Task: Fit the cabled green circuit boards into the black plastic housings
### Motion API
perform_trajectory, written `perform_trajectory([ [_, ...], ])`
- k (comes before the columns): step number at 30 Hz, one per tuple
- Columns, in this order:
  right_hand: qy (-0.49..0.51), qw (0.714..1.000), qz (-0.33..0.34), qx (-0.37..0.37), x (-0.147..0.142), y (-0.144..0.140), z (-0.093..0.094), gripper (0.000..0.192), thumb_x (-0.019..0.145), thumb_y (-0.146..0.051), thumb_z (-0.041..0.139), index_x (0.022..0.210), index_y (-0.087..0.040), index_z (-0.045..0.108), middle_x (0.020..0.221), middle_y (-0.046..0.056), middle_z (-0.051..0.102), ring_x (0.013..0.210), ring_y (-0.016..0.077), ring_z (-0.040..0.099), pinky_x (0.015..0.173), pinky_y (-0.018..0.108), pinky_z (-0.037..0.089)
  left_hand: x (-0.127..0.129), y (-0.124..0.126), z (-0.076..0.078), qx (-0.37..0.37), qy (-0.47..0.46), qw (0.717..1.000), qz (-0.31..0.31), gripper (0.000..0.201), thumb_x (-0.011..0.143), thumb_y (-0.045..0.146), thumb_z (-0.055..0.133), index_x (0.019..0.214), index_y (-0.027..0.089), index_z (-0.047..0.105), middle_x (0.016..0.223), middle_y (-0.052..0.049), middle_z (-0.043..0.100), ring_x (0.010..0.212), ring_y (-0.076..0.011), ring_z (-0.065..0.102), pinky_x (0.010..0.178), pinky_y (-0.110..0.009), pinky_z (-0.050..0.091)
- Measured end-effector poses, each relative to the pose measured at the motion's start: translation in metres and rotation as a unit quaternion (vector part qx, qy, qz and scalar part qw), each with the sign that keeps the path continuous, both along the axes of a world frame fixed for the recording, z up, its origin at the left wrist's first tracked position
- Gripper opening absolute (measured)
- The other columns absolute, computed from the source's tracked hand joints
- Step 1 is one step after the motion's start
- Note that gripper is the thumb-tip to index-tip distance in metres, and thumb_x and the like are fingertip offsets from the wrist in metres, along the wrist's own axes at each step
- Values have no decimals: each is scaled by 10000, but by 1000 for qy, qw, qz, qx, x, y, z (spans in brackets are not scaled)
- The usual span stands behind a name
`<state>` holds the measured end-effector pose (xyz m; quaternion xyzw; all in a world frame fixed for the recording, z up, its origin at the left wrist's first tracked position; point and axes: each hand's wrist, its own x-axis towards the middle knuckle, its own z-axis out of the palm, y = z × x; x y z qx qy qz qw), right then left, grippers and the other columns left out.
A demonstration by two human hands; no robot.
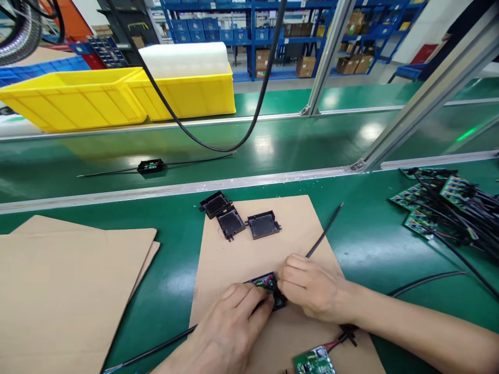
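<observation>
A black plastic case (281,300) with a green circuit board (262,282) inside lies on a cardboard sheet (222,259). My left hand (236,317) is closed on the case's near left side, its fingertips pressing at the board. At the right end my right hand (307,284) is curled around a black cable (325,234), which sticks out beyond the knuckles. Another black cable (163,344) runs out to the left from under my left hand. My fingers hide much of the case. Close to me sits a second circuit board (315,361) with red and black wires.
Black case halves (263,225) lie farther up the sheet. A pile of wired boards (448,202) is at right, stacked cardboard (70,291) at left. Past a metal rail (249,181), a wired case (150,166) rests on the green belt; a black cable (218,148) hangs above.
</observation>
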<state>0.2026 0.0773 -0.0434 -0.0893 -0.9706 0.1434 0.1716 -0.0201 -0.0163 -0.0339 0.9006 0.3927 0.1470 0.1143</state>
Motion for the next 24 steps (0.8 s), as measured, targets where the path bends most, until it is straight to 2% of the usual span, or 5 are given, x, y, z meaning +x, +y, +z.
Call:
perform_trajectory([
  [5, -40, 998, 10, -38, 4, 7, 6, 365, 971, -33, 249, 753, -161, 512, 768, 48, 505, 707, 184, 338, 663, 318, 319, -2, 2, 5, -41, 7, 999, -5, 530, 792, -4, 412, 1295, 130, 515, 1117, -127, 620, 979, -253, 575, 840, -403, 520],
  [9, -62, 998, 18, -17, 1, 5, 10, 352, 1016, -97, 288, 748, -161, 507, 768, 37, 505, 706, 179, 346, 665, 317, 308, -6, 2, 9, -78, 17, 997, -14, 506, 821, 0, 401, 1295, 142, 502, 1158, -116, 609, 1012, -252, 557, 884, -409, 507],
  [14, -92, 995, 5, 32, 2, -2, 10, 275, 1010, -121, 358, 819, -164, 550, 809, 40, 520, 750, 191, 382, 675, 328, 316, 1, 1, 12, -88, 61, 994, 36, 642, 757, 54, 465, 1393, 102, 391, 1293, -150, 525, 1051, -277, 530, 926, -434, 501],
  [20, -47, 997, -50, -20, 5, -5, 0, 247, 879, -16, 375, 795, -161, 557, 795, 53, 512, 737, 192, 389, 659, 321, 327, 22, 2, 12, -63, 142, 988, 23, 553, 697, 105, 478, 1243, 40, 536, 1195, -179, 577, 922, -297, 542, 810, -454, 542],
  [24, -43, 997, -67, -17, 5, -5, 0, 254, 844, -1, 385, 807, -162, 578, 797, 53, 534, 734, 191, 400, 663, 333, 318, 19, 5, 22, -136, 86, 985, 56, 580, 707, 69, 485, 1286, 98, 507, 1233, -146, 547, 1005, -281, 546, 903, -450, 524],
])
